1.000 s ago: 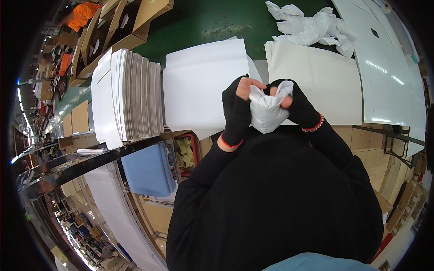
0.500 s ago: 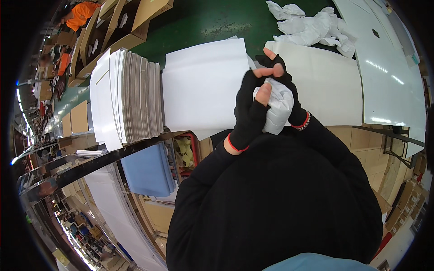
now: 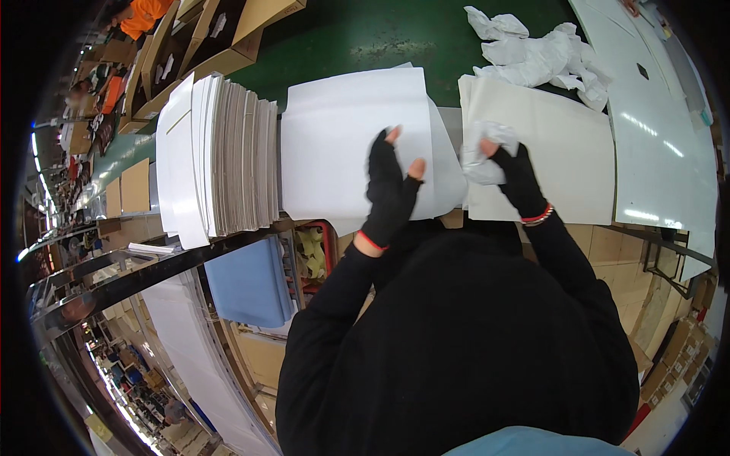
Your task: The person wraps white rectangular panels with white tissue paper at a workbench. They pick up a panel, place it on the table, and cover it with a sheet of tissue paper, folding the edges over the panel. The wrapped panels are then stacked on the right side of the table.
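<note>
My left hand [image 3: 389, 186], in a black fingerless glove, is empty with thumb and fingers apart. It is over a stack of white paper sheets [image 3: 334, 144] in front of me. My right hand [image 3: 518, 176], gloved the same way, grips a crumpled wad of white paper [image 3: 483, 156]. The wad is over the left part of a cream-white paper stack [image 3: 563, 148], and it looks slightly blurred. Some of my right fingers are hidden by the wad and the glove.
A thick upright pile of boards [image 3: 236, 156] stands on the left. Crumpled white sheets [image 3: 544, 57] lie beyond the right stack on the green table [image 3: 372, 45]. Open cardboard boxes [image 3: 220, 57] are at the far left, near a person in orange [image 3: 144, 17]. A glossy white panel [image 3: 654, 152] extends along the right.
My hands, together around the wad half a second ago, have come apart. The left has let go and moved left; the right has carried the wad to the right.
</note>
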